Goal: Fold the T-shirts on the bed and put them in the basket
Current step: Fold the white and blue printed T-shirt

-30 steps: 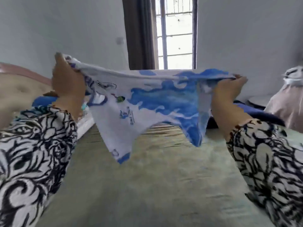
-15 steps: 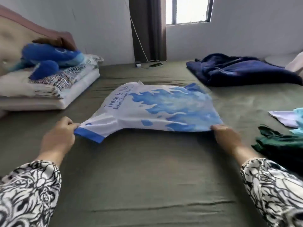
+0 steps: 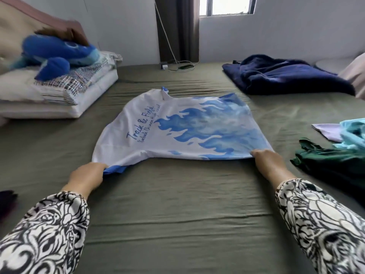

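T-shirt: white T-shirt (image 3: pixel 177 127) with a blue flame print and the words "Track & Field", spread flat on the olive bed sheet (image 3: pixel 177 204), mid-bed, collar away from the person.
Left hand: the left hand (image 3: pixel 87 177) pinches the near left corner at the blue-edged sleeve, fingers curled under the cloth.
Right hand: the right hand (image 3: pixel 268 161) holds the near right corner; its fingertips are hidden under the fabric, so the grip looks like a pinch.
Right side: dark green garment (image 3: pixel 325 163), with a light blue garment (image 3: pixel 353 135) and a lilac one (image 3: pixel 327 131) just beyond.
Far right: navy blanket (image 3: pixel 286 76), crumpled.
Left side: pillows (image 3: pixel 59 91) with a blue plush toy (image 3: pixel 57 54) on top.
Far edge: a charger and cable (image 3: pixel 175 66) below the curtain (image 3: pixel 177 28).
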